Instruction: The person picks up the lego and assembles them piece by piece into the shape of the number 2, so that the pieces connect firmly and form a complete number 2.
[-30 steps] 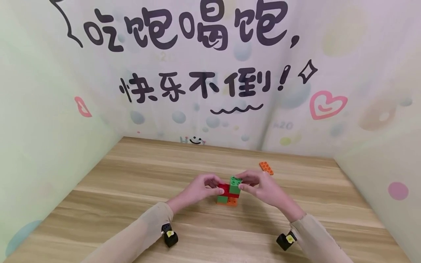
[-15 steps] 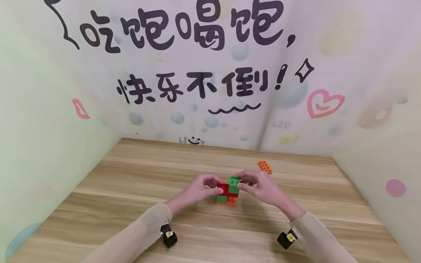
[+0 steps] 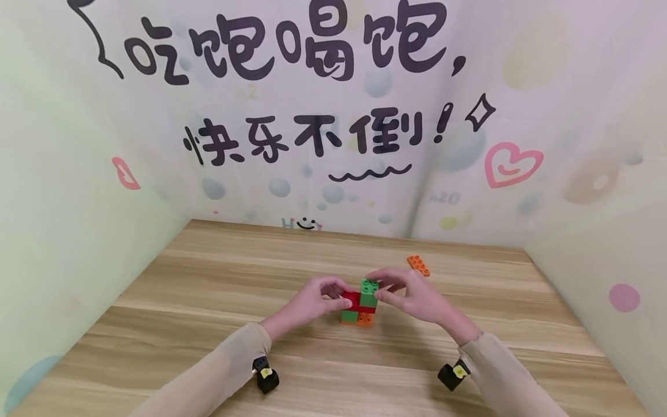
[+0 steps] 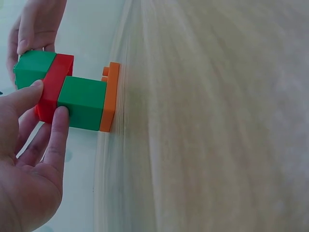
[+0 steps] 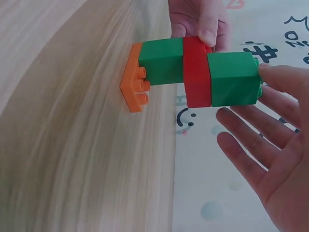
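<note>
Facing each other, left hand pinching red block, right hand pinching upper green block

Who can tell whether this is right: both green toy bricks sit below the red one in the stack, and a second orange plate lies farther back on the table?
Not both: the right wrist view shows the lower green brick under the red brick but the upper green brick on top of it. The second orange plate is as stated.
</note>
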`<state>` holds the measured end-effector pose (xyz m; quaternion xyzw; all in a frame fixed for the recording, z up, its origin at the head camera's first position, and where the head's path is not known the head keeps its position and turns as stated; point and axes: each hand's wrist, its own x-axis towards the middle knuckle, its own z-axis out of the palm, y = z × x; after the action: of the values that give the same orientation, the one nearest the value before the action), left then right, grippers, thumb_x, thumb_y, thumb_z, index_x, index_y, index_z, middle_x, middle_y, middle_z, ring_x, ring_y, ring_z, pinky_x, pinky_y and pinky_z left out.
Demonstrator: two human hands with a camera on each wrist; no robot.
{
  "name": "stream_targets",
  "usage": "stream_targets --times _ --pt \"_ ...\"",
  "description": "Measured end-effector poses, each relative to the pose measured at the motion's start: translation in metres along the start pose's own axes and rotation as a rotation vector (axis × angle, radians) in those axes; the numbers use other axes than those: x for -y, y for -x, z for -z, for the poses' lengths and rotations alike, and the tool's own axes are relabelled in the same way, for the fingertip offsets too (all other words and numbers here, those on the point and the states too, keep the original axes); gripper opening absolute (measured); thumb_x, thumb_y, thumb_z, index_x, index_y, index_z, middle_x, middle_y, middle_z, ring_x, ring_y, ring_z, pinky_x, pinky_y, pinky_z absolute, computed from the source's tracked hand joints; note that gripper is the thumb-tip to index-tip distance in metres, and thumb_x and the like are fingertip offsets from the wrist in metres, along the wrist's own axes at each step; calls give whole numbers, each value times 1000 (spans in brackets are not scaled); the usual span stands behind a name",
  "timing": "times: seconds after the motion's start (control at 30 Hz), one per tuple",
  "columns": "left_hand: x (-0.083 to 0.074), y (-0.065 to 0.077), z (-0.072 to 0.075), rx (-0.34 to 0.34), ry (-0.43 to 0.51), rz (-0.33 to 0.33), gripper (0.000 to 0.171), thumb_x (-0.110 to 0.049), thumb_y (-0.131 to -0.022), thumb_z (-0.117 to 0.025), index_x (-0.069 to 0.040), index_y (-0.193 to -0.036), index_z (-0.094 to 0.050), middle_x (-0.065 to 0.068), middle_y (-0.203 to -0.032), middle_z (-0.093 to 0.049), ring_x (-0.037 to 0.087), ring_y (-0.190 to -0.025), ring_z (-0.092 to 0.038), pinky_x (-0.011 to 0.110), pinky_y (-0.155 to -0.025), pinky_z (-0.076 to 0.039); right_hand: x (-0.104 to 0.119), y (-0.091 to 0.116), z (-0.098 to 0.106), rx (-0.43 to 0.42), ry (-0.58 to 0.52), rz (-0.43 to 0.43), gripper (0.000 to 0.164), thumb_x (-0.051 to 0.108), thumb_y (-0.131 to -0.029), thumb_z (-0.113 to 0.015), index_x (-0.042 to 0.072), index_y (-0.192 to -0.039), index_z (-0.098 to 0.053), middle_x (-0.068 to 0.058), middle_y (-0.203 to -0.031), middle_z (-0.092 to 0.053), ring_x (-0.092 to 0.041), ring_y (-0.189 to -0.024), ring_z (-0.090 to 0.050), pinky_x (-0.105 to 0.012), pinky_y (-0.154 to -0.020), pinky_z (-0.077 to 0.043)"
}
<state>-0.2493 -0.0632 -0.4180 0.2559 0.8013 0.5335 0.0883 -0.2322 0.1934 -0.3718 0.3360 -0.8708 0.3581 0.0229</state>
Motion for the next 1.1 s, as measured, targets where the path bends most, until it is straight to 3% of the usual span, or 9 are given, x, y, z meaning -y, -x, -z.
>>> stream_targets --times 0.27,0.83,1.1 --pt "0 1 0 5 26 5 24 -17 -88 -75 -9 -110 -71 13 -100 -72 12 -79 -64 24 -63 -51 -8 -5 13 -87 12 1 37 17 -95 -67 13 -131 -61 -7 -131 -67 -30 -114 -66 -47 -94 -55" --pt "0 2 0 5 12 11 23 -16 -88 -75 -11 -110 -71 10 -100 -72 12 -80 -64 25 -65 -51 -42 -13 48 -170 98 -64 40 17 -94 -68 9 -132 -60 -12 -130 -66 -30 -115 -64 -46 -91 -56" --pt "-2 2 0 -2 8 23 23 -15 -88 -75 -12 -110 -71 9 -99 -72 11 -78 -63 24 -63 -50 -62 -19 60 -206 126 -118 43 19 -95 -65 6 -136 -56 -17 -137 -60 -37 -121 -59 -56 -95 -51"
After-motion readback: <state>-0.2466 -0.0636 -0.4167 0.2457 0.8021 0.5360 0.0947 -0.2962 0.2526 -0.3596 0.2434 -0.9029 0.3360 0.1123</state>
